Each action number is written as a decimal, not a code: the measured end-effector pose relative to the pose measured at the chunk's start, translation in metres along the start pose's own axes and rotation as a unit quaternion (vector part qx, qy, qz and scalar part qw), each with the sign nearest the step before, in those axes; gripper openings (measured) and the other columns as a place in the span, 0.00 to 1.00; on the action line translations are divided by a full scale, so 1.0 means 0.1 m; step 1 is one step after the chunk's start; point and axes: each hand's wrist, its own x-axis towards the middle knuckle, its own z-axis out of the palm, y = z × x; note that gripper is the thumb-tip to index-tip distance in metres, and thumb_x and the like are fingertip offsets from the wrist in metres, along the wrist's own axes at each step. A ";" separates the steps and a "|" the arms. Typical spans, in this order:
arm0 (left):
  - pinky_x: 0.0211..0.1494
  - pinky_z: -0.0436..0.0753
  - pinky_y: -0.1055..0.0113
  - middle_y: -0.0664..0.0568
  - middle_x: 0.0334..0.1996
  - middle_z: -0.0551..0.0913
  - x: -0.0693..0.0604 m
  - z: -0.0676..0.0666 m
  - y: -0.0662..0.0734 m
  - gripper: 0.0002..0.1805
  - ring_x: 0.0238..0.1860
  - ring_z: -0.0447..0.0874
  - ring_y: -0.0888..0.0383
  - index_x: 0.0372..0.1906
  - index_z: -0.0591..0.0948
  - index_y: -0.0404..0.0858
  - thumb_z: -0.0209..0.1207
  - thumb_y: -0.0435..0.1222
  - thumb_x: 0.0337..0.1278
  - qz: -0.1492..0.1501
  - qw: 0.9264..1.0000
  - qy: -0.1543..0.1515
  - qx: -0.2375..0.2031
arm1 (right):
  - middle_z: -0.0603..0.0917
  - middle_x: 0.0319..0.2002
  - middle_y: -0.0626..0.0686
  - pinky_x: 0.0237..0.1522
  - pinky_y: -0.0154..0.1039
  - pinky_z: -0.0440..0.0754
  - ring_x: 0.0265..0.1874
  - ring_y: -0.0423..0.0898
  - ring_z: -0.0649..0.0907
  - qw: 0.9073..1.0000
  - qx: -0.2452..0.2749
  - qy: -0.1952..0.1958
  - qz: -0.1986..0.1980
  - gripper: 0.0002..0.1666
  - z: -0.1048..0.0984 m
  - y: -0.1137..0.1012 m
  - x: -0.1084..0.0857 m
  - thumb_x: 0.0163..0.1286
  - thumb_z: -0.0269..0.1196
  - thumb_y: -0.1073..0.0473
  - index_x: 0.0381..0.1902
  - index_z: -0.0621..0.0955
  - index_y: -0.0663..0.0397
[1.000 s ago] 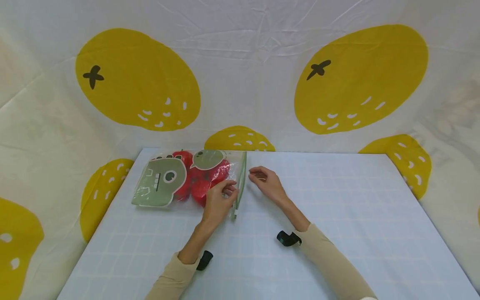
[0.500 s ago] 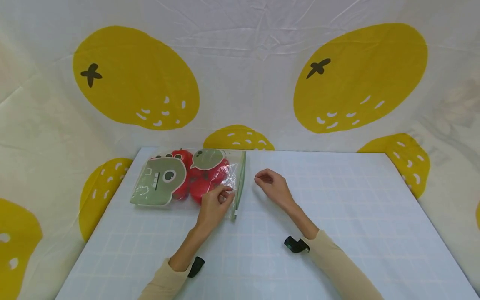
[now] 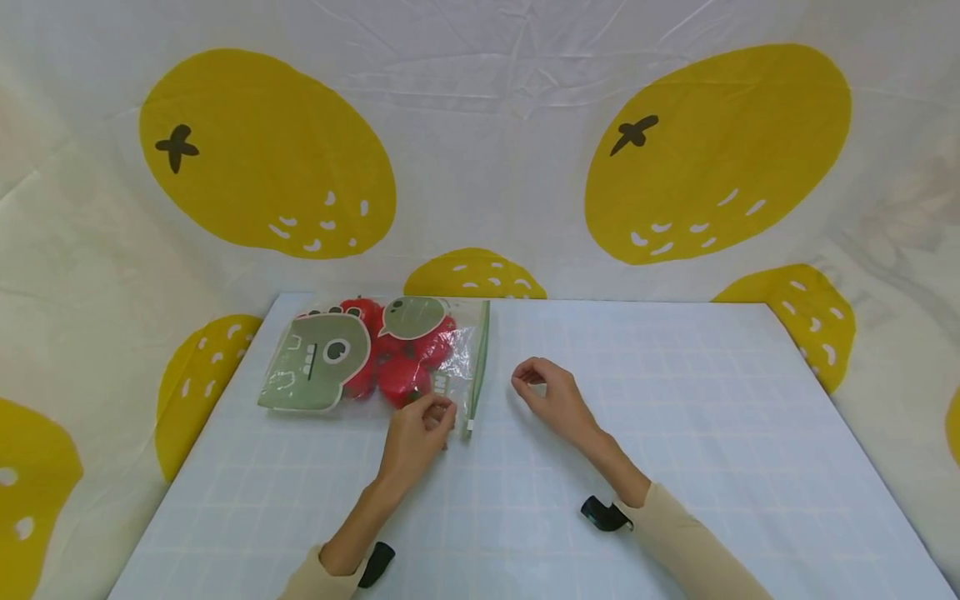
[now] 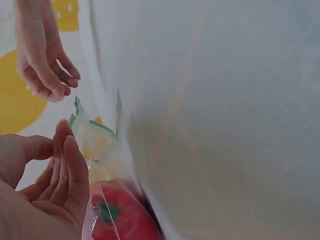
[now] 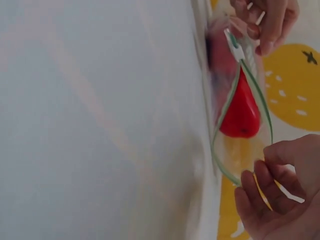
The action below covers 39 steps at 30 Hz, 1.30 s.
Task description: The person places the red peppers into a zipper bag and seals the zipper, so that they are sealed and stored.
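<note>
A clear zip bag (image 3: 480, 350) with a green cartoon-animal print lies at the back left of the table. Several red bell peppers (image 3: 401, 379) show through its plastic. Its green-edged mouth faces right and gapes in the right wrist view, with the white zip slider (image 5: 236, 50) at one end. My left hand (image 3: 415, 437) hovers over the bag's near edge, fingers loosely bent, holding nothing; whether it touches the plastic I cannot tell. Off to the right of the mouth is my right hand (image 3: 555, 400), its thumb and fingers loosely curved around nothing.
The table (image 3: 675, 467) has a pale blue checked cover. Behind it hangs a white cloth (image 3: 487, 167) printed with big yellow fruits. A black wrist camera (image 3: 603, 514) sits at my right cuff, another black camera (image 3: 377, 564) at my left.
Both hands have drawn back toward the table's front. My right hand has also moved rightward from the bag's mouth, while my left hand slid off the peppers. The bag has stayed in place.
</note>
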 end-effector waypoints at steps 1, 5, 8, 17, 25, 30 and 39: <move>0.24 0.81 0.72 0.50 0.26 0.87 -0.02 0.00 -0.01 0.06 0.17 0.80 0.61 0.42 0.86 0.32 0.67 0.32 0.65 -0.002 1.000 0.001 -0.001 | 0.85 0.38 0.51 0.48 0.50 0.86 0.40 0.47 0.84 1.000 -0.004 -0.004 -0.006 0.04 0.01 -0.01 -0.02 0.70 0.68 0.66 0.41 0.83 0.58; 0.28 0.84 0.73 0.50 0.25 0.87 -0.09 0.02 -0.03 0.05 0.19 0.83 0.59 0.40 0.86 0.32 0.67 0.31 0.64 -0.015 1.000 0.011 -0.021 | 0.85 0.38 0.51 0.46 0.47 0.87 0.39 0.45 0.83 0.999 -0.023 -0.021 -0.023 0.04 0.04 -0.03 -0.11 0.70 0.67 0.68 0.41 0.83 0.57; 0.29 0.85 0.72 0.50 0.24 0.87 -0.13 0.05 -0.03 0.05 0.20 0.85 0.57 0.39 0.86 0.32 0.67 0.32 0.65 -0.030 0.998 0.016 -0.043 | 0.85 0.39 0.50 0.46 0.43 0.86 0.39 0.45 0.83 0.998 -0.037 -0.032 -0.030 0.04 0.06 -0.06 -0.17 0.70 0.67 0.68 0.42 0.83 0.58; 0.26 0.86 0.68 0.48 0.26 0.88 -0.23 0.14 -0.01 0.14 0.24 0.87 0.55 0.39 0.87 0.31 0.66 0.40 0.67 -0.125 0.987 -0.009 -0.099 | 0.86 0.42 0.52 0.44 0.41 0.87 0.38 0.45 0.84 0.997 -0.045 -0.053 -0.031 0.11 0.16 -0.14 -0.32 0.68 0.69 0.67 0.47 0.83 0.62; 0.27 0.87 0.67 0.44 0.27 0.88 -0.28 0.18 -0.04 0.18 0.26 0.87 0.54 0.39 0.87 0.28 0.64 0.43 0.70 -0.176 0.972 -0.037 -0.152 | 0.86 0.41 0.50 0.44 0.40 0.86 0.38 0.45 0.84 0.997 0.012 -0.080 0.018 0.12 0.27 -0.21 -0.36 0.71 0.67 0.63 0.50 0.82 0.62; 0.28 0.88 0.64 0.43 0.29 0.88 -0.31 0.21 -0.05 0.22 0.28 0.88 0.54 0.41 0.87 0.25 0.62 0.45 0.72 -0.207 0.959 -0.053 -0.188 | 0.86 0.37 0.49 0.43 0.36 0.86 0.36 0.44 0.85 0.995 0.037 -0.081 0.053 0.09 0.33 -0.26 -0.34 0.74 0.66 0.60 0.47 0.83 0.59; 0.39 0.90 0.60 0.42 0.36 0.89 -0.31 0.23 -0.08 0.28 0.34 0.90 0.54 0.50 0.83 0.22 0.59 0.49 0.74 -0.250 0.932 -0.086 -0.247 | 0.87 0.32 0.56 0.30 0.33 0.84 0.30 0.50 0.87 0.983 0.102 -0.104 0.111 0.13 0.43 -0.26 -0.29 0.78 0.61 0.56 0.45 0.84 0.61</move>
